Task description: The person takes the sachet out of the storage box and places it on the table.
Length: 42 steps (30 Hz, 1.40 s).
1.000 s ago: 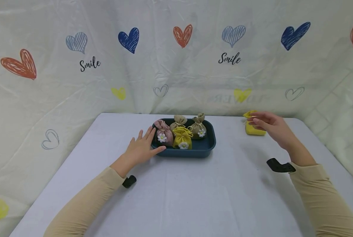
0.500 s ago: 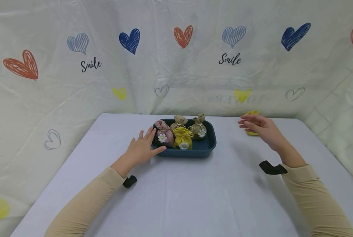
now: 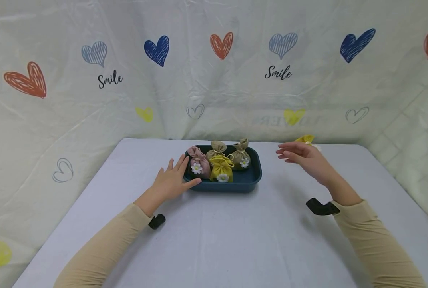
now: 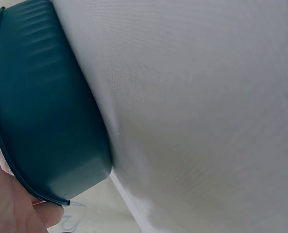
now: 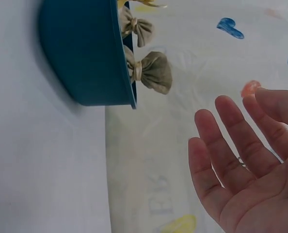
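My left hand [image 3: 168, 182] rests at the left end of a dark blue tray [image 3: 235, 187], fingers spread and straight, thumb lying along the front rim. Inside the tray sit a pink drawstring pouch [image 3: 201, 170], a yellow drawstring pouch [image 3: 221, 165] and two beige ones, mostly with white flowers showing. The left wrist view shows the tray's outer wall [image 4: 47, 107] with fingers at its rim. Right of the tray, my right hand [image 3: 311, 160] hovers over the table, holding nothing, its fingers loosely extended. Another yellow pouch [image 3: 305, 139] stands behind it, largely hidden.
The table [image 3: 214, 240] has a white cover. Just past its far edge hangs a pale curtain [image 3: 235, 92] printed with hearts and "Smile". A black camera mount [image 3: 321, 207] sits on the right wrist, another [image 3: 157, 221] on the left.
My right hand has moved left, away from the far-right yellow pouch and toward the tray, now covering most of that pouch in the head view. The left hand and tray stay put.
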### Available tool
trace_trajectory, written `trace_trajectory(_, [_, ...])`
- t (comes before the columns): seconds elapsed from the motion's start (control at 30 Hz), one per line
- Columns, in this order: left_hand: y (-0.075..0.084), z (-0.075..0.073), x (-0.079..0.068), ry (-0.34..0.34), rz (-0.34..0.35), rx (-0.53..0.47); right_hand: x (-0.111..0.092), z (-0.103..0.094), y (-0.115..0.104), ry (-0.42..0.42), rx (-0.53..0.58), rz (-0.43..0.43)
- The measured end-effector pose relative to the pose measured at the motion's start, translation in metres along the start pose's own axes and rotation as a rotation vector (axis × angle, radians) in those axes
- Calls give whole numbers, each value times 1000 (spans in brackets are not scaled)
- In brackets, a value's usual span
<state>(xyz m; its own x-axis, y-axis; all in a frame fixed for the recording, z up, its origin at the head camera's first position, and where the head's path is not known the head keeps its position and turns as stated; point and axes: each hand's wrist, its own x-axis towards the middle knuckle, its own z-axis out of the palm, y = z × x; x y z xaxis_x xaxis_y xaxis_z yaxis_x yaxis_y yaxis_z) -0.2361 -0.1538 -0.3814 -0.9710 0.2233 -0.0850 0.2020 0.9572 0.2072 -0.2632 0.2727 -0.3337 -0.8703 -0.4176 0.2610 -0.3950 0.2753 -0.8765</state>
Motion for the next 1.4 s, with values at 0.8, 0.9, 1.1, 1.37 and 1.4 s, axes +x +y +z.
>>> trace_trajectory(0.8, [0, -1, -1, -2, -6, -11, 24, 51, -7, -158, -31, 99])
trace_trajectory(0.9, [0, 0, 0, -2, -2, -6, 26, 57, -6, -164, -35, 101])
trace_trajectory(1.1, [0, 0, 0, -4, -7, -8, 31, 66, -5, -145, -66, 111])
trace_trajectory(1.37, [0, -1, -1, 6, 4, -16, 38, 75, -3, -158, -47, 101])
trace_trajectory(1.4, [0, -1, -1, 5, 4, -16, 39, 77, -3, -162, -53, 97])
